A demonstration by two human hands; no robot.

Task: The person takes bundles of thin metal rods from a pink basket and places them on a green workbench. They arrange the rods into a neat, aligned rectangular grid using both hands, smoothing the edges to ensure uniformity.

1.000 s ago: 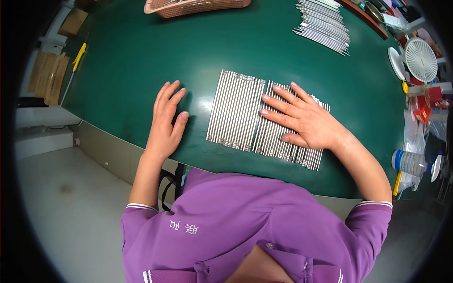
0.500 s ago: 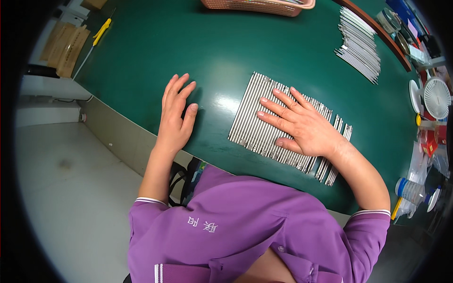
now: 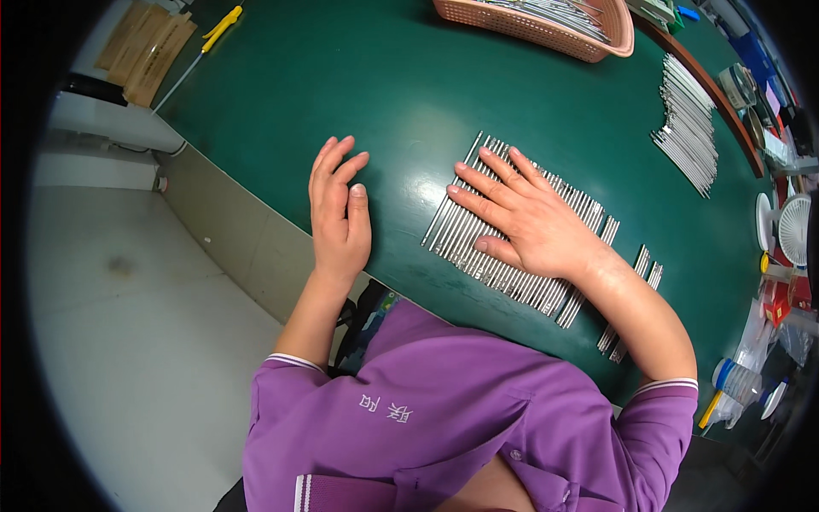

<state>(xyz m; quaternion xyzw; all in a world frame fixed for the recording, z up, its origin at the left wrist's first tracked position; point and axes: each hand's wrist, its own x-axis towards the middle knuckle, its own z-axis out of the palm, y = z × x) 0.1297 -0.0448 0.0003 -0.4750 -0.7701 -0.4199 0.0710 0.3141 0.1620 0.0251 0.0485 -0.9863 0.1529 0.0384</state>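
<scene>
Two hands over the table, only one on the parts. Right hand (image 3: pixel 533 222): palm down, fingers nearly straight and lightly spread, laid on top of the row of thin silver metal rods (image 3: pixel 465 239) on the dark green tabletop (image 3: pixel 367 94). No grip that I can see; whatever is under the palm is hidden from me. Left hand (image 3: pixel 339 218): relaxed, fingers loosely bent, palm turned toward the rods, holding nothing. Can't tell on my feed if its outer edge touches the tabletop.

Bearing: row is directly under the right hand, and to the right of the left hand with a strip of green between. Right is the nearer one, by contact.

Axis: rods lie side by side, long axis running up and away from the front edge, leaning right. Right fingers point up-left, so they cross the rods about square. That's the angle I'd watch: my guess is sideways pressure would roll or shift them across the axis, not along it.

Right end of the row is broken: narrow group of silver rods (image 3: pixel 573 309) just beside it, then a loose set of silver rods (image 3: pixel 655 275) further right, partly hidden under the right forearm (image 3: pixel 640 307), roughly parallel. Both sit on the side away from the left hand.

Not touched: slanted stack of silver rods (image 3: pixel 689 128), upper right; pink perforated basket (image 3: pixel 529 34) holding more, at top.
</scene>
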